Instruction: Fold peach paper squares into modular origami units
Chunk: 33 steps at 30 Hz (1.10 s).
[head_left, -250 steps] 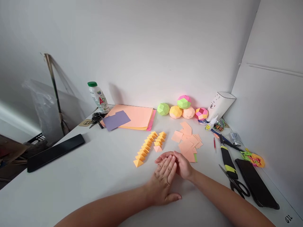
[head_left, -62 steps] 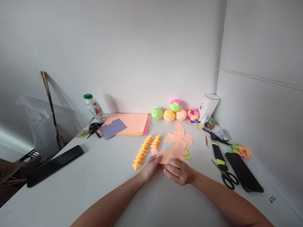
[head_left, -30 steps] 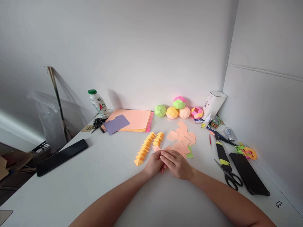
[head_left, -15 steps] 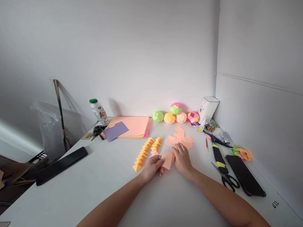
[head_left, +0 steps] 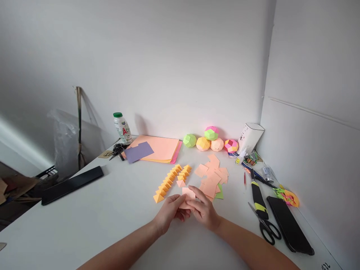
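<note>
A small peach paper square [head_left: 188, 195] is pinched between my left hand [head_left: 168, 212] and my right hand [head_left: 204, 212], just above the white table [head_left: 112, 217]. Both hands have their fingers closed on the paper's edges. Behind my right hand lies a loose pile of peach paper squares [head_left: 212, 176] with a green piece [head_left: 219, 194] under it. To the left of the pile run two rows of folded orange paper pyramids [head_left: 170, 180], with one peach pyramid [head_left: 180, 183] beside them.
Coloured paper balls [head_left: 209, 139] line the back wall, next to a white box [head_left: 250, 137]. Paper sheets [head_left: 157, 148], keys [head_left: 116, 149] and a bottle [head_left: 123, 128] sit back left. A craft knife [head_left: 257, 195], scissors [head_left: 266, 228] and a phone [head_left: 289, 225] lie right; a black bar [head_left: 71, 185] lies left.
My right hand has left the paper pile and joined my left hand on the peach square, which both now hold closer to me. The view has shifted slightly.
</note>
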Each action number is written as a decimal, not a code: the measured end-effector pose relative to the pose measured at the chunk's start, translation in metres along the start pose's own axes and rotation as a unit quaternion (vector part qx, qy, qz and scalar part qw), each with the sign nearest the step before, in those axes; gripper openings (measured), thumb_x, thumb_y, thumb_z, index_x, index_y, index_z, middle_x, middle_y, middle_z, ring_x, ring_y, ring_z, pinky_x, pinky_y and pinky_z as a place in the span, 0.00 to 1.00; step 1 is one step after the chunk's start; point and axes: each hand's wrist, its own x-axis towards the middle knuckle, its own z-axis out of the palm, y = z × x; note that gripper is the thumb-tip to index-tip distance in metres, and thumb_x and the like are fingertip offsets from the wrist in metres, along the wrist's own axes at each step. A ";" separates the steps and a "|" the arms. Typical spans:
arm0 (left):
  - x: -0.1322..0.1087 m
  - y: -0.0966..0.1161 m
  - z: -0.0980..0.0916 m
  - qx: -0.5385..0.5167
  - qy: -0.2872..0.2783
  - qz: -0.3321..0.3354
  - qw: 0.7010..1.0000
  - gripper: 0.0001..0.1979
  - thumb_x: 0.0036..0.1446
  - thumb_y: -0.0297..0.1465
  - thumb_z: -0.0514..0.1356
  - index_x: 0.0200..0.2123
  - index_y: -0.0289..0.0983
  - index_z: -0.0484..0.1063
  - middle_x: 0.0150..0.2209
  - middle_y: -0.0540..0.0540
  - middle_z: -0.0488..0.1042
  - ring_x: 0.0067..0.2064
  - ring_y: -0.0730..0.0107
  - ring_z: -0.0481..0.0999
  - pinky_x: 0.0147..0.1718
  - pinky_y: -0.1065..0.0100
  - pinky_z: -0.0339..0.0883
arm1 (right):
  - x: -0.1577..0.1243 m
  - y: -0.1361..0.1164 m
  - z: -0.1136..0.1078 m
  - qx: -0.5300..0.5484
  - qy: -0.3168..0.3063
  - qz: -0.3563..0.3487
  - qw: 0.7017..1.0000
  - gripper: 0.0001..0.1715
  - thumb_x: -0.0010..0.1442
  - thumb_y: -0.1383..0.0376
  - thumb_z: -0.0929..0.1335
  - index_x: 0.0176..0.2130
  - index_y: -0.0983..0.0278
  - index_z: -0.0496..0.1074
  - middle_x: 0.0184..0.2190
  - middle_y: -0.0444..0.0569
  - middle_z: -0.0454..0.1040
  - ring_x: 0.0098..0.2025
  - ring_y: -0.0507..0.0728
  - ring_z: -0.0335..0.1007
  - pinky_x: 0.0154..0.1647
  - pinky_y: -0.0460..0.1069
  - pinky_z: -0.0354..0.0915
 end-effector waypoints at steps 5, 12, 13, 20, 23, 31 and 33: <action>0.003 -0.004 -0.012 -0.028 -0.025 0.007 0.999 0.16 0.49 0.43 0.62 0.27 0.35 0.67 0.27 0.46 0.74 0.28 0.66 0.75 0.22 0.70 0.66 | 0.004 -0.002 0.001 0.124 -0.033 0.079 0.989 0.12 0.63 0.66 0.60 0.39 0.63 0.73 0.57 0.58 0.62 0.32 0.52 0.72 0.37 0.50 0.72; 0.005 -0.003 -0.022 0.006 -0.104 0.018 0.994 0.16 0.52 0.43 0.60 0.32 0.34 0.70 0.26 0.46 0.75 0.25 0.67 0.74 0.24 0.68 0.67 | 0.017 -0.001 -0.004 0.232 -0.032 0.275 0.932 0.18 0.60 0.55 0.64 0.27 0.65 0.70 0.44 0.57 0.69 0.41 0.58 0.71 0.39 0.51 0.70; 0.004 -0.004 -0.022 -0.004 -0.107 0.018 0.994 0.16 0.53 0.43 0.59 0.31 0.34 0.70 0.27 0.45 0.75 0.25 0.67 0.75 0.24 0.68 0.67 | 0.019 -0.001 -0.005 0.256 -0.043 0.305 0.916 0.18 0.59 0.54 0.64 0.27 0.65 0.69 0.37 0.54 0.71 0.36 0.56 0.71 0.35 0.50 0.70; 0.001 -0.005 -0.023 -0.016 -0.132 0.062 0.989 0.18 0.54 0.45 0.57 0.39 0.35 0.70 0.35 0.42 0.75 0.30 0.65 0.75 0.26 0.67 0.68 | 0.020 -0.004 -0.006 0.322 -0.070 0.409 0.851 0.16 0.58 0.55 0.66 0.27 0.65 0.67 0.20 0.43 0.68 0.24 0.52 0.66 0.26 0.46 0.64; 0.002 -0.005 -0.021 0.019 -0.121 0.056 0.991 0.19 0.50 0.44 0.61 0.37 0.35 0.69 0.31 0.44 0.75 0.27 0.68 0.74 0.24 0.69 0.67 | 0.018 -0.003 -0.005 0.314 -0.067 0.414 0.852 0.16 0.57 0.55 0.66 0.28 0.65 0.66 0.19 0.43 0.69 0.23 0.52 0.67 0.25 0.46 0.64; 0.007 -0.012 -0.022 0.021 -0.101 0.067 0.992 0.17 0.53 0.43 0.60 0.35 0.34 0.67 0.30 0.44 0.75 0.27 0.70 0.74 0.25 0.69 0.67 | 0.017 -0.001 -0.005 0.358 -0.066 0.439 0.822 0.18 0.57 0.57 0.67 0.45 0.62 0.63 0.24 0.42 0.71 0.25 0.52 0.70 0.26 0.46 0.67; 0.007 -0.013 -0.022 0.019 -0.104 0.071 0.992 0.16 0.53 0.42 0.60 0.35 0.34 0.67 0.31 0.44 0.76 0.27 0.70 0.74 0.25 0.69 0.67 | 0.017 0.001 -0.005 0.367 -0.085 0.439 0.816 0.16 0.58 0.56 0.67 0.41 0.64 0.65 0.22 0.42 0.71 0.23 0.52 0.68 0.24 0.46 0.65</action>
